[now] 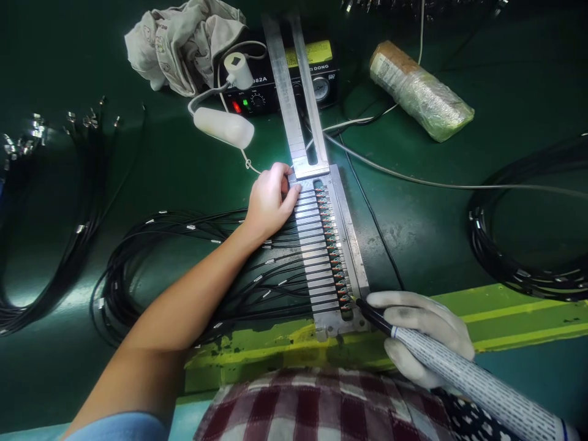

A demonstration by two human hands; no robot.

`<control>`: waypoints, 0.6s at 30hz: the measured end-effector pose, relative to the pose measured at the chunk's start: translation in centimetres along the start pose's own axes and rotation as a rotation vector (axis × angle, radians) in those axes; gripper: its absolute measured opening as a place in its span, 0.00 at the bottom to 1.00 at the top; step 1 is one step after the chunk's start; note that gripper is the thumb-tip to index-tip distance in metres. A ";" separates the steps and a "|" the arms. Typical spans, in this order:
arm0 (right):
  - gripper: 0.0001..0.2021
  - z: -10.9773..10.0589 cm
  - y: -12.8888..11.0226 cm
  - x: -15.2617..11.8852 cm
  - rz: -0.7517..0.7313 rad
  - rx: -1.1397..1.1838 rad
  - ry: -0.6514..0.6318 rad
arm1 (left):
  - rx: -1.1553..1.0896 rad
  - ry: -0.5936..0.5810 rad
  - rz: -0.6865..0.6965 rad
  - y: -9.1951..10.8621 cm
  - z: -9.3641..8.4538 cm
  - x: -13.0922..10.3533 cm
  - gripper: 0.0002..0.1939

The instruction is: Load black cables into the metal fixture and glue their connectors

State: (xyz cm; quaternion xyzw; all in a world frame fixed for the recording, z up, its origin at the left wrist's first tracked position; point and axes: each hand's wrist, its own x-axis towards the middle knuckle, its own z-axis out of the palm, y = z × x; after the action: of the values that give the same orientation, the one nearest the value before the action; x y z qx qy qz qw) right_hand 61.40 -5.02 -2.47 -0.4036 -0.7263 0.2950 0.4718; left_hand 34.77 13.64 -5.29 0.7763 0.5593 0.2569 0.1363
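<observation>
A long metal fixture [313, 263] lies before me with a row of black cables [285, 288] across it. Their stripped ends, with small connectors [333, 239], line up along the slot on its right. My left hand [271, 205], bare, grips the fixture's upper left edge, thumb on top and fingers curled at the side. My right hand [427, 315], in a white glove, holds a thick pen-shaped tool [463, 373] with a white printed body and black front. Its thin tip is at the connectors near the fixture's lower end; whether it touches them I cannot tell.
Behind the fixture stands a black control box [261, 104] with a gauge, partly under a slotted metal bar [287, 92]. A white lamp [223, 127], crumpled cloth [184, 43] and wrapped roll [420, 92] lie nearby. Cable coils lie left and right [487, 245].
</observation>
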 end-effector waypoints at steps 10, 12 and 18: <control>0.18 0.1 0.2 0.5 -0.038 0.022 0.016 | 0.001 0.003 -0.001 -0.1 0.1 0.0 0.10; 0.17 0.1 0.2 0.5 -0.037 0.021 0.013 | -0.003 0.007 0.003 -0.2 0.1 0.0 0.10; 0.18 0.2 0.2 0.6 -0.020 0.019 -0.001 | 0.008 0.003 0.003 -0.2 0.1 0.0 0.09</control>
State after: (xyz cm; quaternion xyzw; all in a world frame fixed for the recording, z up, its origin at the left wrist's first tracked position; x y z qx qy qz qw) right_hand 61.15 -4.45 -2.42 -0.3916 -0.7277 0.2975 0.4781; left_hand 34.69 13.70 -5.47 0.7773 0.5592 0.2561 0.1320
